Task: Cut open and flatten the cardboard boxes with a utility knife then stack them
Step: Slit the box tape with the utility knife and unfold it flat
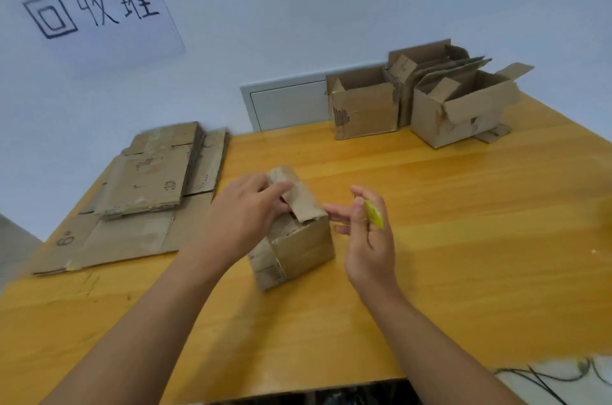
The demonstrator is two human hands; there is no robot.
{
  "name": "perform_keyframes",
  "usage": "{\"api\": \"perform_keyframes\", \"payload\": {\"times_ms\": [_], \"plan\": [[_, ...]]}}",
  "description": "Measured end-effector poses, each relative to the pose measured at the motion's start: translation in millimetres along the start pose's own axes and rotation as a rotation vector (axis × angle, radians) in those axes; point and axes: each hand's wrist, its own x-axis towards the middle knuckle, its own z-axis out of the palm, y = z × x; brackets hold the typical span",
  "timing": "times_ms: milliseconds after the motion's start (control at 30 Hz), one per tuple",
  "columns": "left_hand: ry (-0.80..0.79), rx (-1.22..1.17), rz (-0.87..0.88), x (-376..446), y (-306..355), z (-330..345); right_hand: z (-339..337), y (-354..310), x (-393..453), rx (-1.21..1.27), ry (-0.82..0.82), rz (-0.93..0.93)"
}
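Small cardboard box (298, 249) sits mid-surface (430, 205) on the yellow wood. Left hand (245, 215) has its grip pinched on the box's top flap (298, 196), lifting it. Right hand (367, 239), just beside the box, has its grip curled round a yellow-green utility knife (373, 213). Flattened cardboard stack (145, 186) lies at the left edge, open boxes (424, 99) at the back right.

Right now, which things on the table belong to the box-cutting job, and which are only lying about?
Job: small brown cardboard box; yellow utility knife in right hand; left hand on the flap; flattened cardboard stack; open boxes waiting.

Lying about: handwritten white paper sign; black cables.
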Motion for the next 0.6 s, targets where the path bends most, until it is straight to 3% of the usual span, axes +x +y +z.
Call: {"api": "perform_keyframes", "payload": {"times_ms": [100, 167, 233, 300, 367, 467, 600], "plan": [[-0.161, -0.222, -0.245, -7, 0, -13, 7, 1, -25, 0.056, -0.091, 0.003], [-0.179, -0.398, -0.387, -2, 7, -19, 14, -1, -37, 0.072, -0.208, 0.018], [-0.208, -0.367, -0.483, 6, 20, -21, 17, -3, -41, 0.07, -0.209, -0.001], [-0.312, -0.096, -0.452, 11, 29, -13, 12, -7, -35, 0.086, -0.107, -0.024], [-0.328, 0.021, -0.378, 13, 34, -5, 2, -11, -24, 0.073, -0.032, -0.048], [-0.407, -0.183, -0.216, 17, 27, -7, -16, -15, -2, -0.015, -0.059, -0.066], [-0.539, -0.336, -0.073, 21, 21, -21, -35, -11, 25, -0.216, -0.231, -0.091]]}}
